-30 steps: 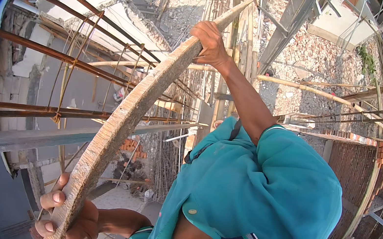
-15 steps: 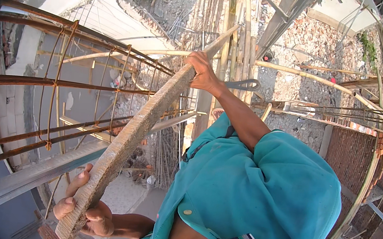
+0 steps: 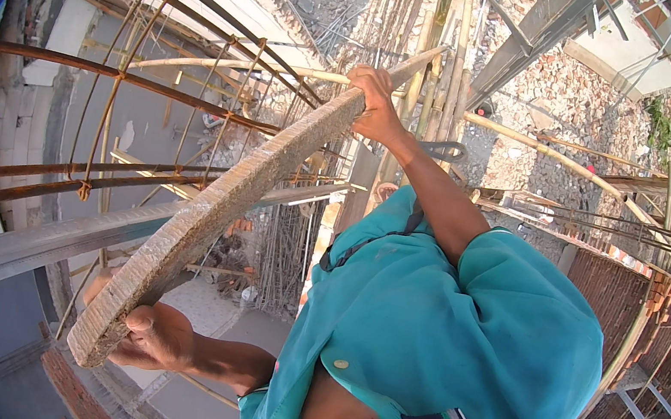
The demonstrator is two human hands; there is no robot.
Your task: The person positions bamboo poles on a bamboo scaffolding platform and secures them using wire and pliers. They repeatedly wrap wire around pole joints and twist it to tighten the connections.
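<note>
Rough plank [image 3: 225, 196] is clamped by the left hand [image 3: 160, 338] and right hand [image 3: 375, 104], apparently being steadied; shifting it calls for coordinated grips.

Can read no text, label, brand, number or sign anywhere in view, neither close by nor farther off, large or small.

From my end: one head-worn view, left lens of the pair, looking steeply down. Fisheye, so rebar [image 3: 50, 57] bows toward the dark rim. Teal shirt [image 3: 441, 312] fills lower right, very near; left hand [image 3: 163, 338] and right hand [image 3: 378, 108] farther off; rubble [image 3: 537, 82] well beyond.
</note>
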